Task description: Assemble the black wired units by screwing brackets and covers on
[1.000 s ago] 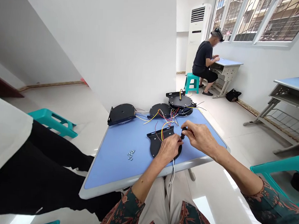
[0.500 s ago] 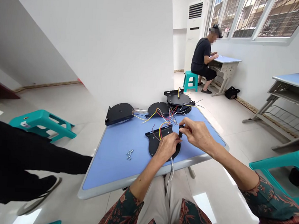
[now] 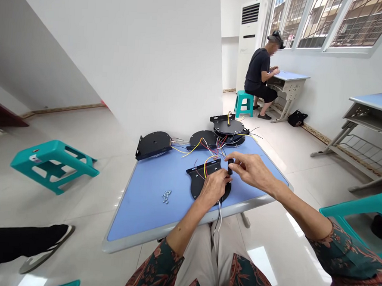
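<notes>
On the blue desk [image 3: 149, 196] lies a black round plate [image 3: 200, 181] with a bracket edge and red and yellow wires. My left hand [image 3: 213, 188] rests on this plate, its fingers pinched together around thin wires; white and black wires hang from under it over the desk's front edge. My right hand [image 3: 251, 169] is just to the right, fingers closed on a small black connector [image 3: 230, 166] held above the plate's right side. The two hands nearly touch at the connector.
Three more black wired plates [image 3: 154, 143] [image 3: 205, 139] [image 3: 228, 129] lie at the desk's far side. Several small silver screws [image 3: 166, 196] sit left of centre. A teal stool [image 3: 52, 162] stands left; a passer-by's leg and shoe [image 3: 44, 248] show lower left. Another person [image 3: 259, 74] sits at a far desk.
The person in black at the left has walked out of view, leaving only a leg and shoe. My hands stay at the plate, barely shifted.
</notes>
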The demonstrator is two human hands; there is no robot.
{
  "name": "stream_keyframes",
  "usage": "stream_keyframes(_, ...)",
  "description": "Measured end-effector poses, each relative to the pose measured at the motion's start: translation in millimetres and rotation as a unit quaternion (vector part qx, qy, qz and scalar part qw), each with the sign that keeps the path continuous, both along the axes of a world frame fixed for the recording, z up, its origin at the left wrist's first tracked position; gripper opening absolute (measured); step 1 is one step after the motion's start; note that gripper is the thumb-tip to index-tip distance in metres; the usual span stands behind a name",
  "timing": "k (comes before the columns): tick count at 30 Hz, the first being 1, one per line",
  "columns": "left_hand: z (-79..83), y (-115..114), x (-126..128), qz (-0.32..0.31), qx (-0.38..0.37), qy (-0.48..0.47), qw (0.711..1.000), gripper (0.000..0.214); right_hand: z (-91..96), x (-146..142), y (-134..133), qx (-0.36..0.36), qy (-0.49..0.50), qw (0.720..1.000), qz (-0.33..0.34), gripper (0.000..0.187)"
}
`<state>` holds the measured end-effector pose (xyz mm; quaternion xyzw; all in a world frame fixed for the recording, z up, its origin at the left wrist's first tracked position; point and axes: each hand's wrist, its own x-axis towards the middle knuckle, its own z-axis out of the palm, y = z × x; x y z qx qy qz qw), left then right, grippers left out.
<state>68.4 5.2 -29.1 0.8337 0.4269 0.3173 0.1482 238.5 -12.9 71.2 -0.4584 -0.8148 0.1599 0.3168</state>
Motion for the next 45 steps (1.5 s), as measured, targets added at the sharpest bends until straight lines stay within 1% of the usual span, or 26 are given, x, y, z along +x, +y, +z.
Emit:
stream_keyframes(3,2.4,-1,1,0.005,-0.005,0.014,1.0,0.012,-2.6,-3,-1,0.011,-0.022,0.998,-0.056,0.009)
stream_keyframes(6,5.5,-3,1,0.019,-0.01,0.028,0.999,0.006,-6.1,-14,-4,0.038,-0.082,0.989,-0.116,0.007)
stream_keyframes(8,6.1,-3,2,0.026,-0.008,0.032,0.999,0.009,-5.6,-19,-6,0.041,-0.108,0.984,-0.135,0.007)
stream_keyframes(9,5.8,-3,2,0.029,-0.006,0.033,0.999,0.011,-4.1,-21,-6,0.038,-0.11,0.984,-0.135,0.007)
stream_keyframes(10,5.3,-3,2,0.031,-0.004,0.033,0.999,0.012,-2.1,-20,-6,0.03,-0.103,0.987,-0.121,0.008)
stream_keyframes(11,4.6,-3,2,0.033,-0.001,0.031,0.999,0.012,0.3,-19,-5,0.018,-0.088,0.991,-0.094,0.01)
stream_keyframes(14,2.8,-2,2,0.027,-0.002,0.024,0.999,0.009,5.3,-12,-1,-0.024,-0.028,0.999,0.011,0.014)
stream_keyframes(15,2.6,-2,2,0.023,-0.003,0.024,0.999,0.008,4.9,-10,0,-0.028,-0.013,0.999,0.025,0.013)
stream_keyframes(16,2.7,-2,2,0.019,-0.005,0.026,0.999,0.007,3.1,-9,1,-0.025,-0.005,1.0,0.018,0.009)
stream_keyframes(17,2.9,-2,1,0.015,-0.006,0.027,0.999,0.008,-0.1,-9,2,-0.014,-0.001,1.0,-0.004,0.005)
stream_keyframes(18,3.3,-2,1,0.01,-0.009,0.028,1.0,0.011,-4.4,-10,3,0.0,0.0,0.999,-0.035,0.006)
stream_keyframes(21,4.8,-3,0,-0.001,-0.02,0.023,1.0,0.016,-17.9,-16,5,0.037,0.003,0.991,-0.126,0.018)
stream_keyframes(23,5.6,-3,0,-0.005,-0.021,0.023,0.999,0.015,-21.9,-17,4,0.048,0.01,0.986,-0.16,0.02)
stream_keyframes(24,5.9,-3,0,-0.006,-0.018,0.026,0.999,0.014,-21.4,-17,4,0.047,0.016,0.986,-0.157,0.019)
stream_keyframes(25,6.2,-3,0,-0.005,-0.015,0.03,0.999,0.013,-19.5,-16,4,0.04,0.024,0.99,-0.136,0.017)
stream_keyframes(28,7.0,-3,1,0.006,-0.009,0.048,0.999,0.01,-10.3,-10,2,0.008,0.043,0.999,-0.021,0.016)
stream_keyframes(29,7.3,-3,1,0.011,-0.009,0.054,0.998,0.009,-8.1,-8,2,0.003,0.046,0.999,0.006,0.017)
stream_keyframes(30,7.6,-3,1,0.013,-0.011,0.059,0.998,0.008,-7.3,-6,2,0.002,0.047,0.999,0.014,0.017)
stream_keyframes(31,7.9,-3,2,0.015,-0.013,0.064,0.998,0.008,-7.9,-6,2,0.006,0.047,0.999,0.006,0.016)
stream_keyframes(33,8.4,-3,2,0.016,-0.02,0.065,0.998,0.008,-13.0,-8,3,0.021,0.043,0.998,-0.041,0.012)
stream_keyframes(36,8.7,-3,2,0.022,-0.04,0.047,0.998,0.006,-23.8,-13,3,0.04,0.029,0.993,-0.108,0.016)
stream_keyframes(39,8.1,-3,3,0.029,-0.05,0.031,0.998,0.006,-27.6,-17,2,0.042,0.019,0.99,-0.13,0.017)
stream_keyframes(41,7.2,-3,3,0.024,-0.044,0.024,0.998,0.008,-24.5,-15,1,0.035,0.024,0.993,-0.113,0.016)
stream_keyframes(45,5.6,-2,4,0.022,-0.035,0.013,0.999,0.007,-15.4,-6,0,0.003,0.044,0.999,-0.011,0.02)
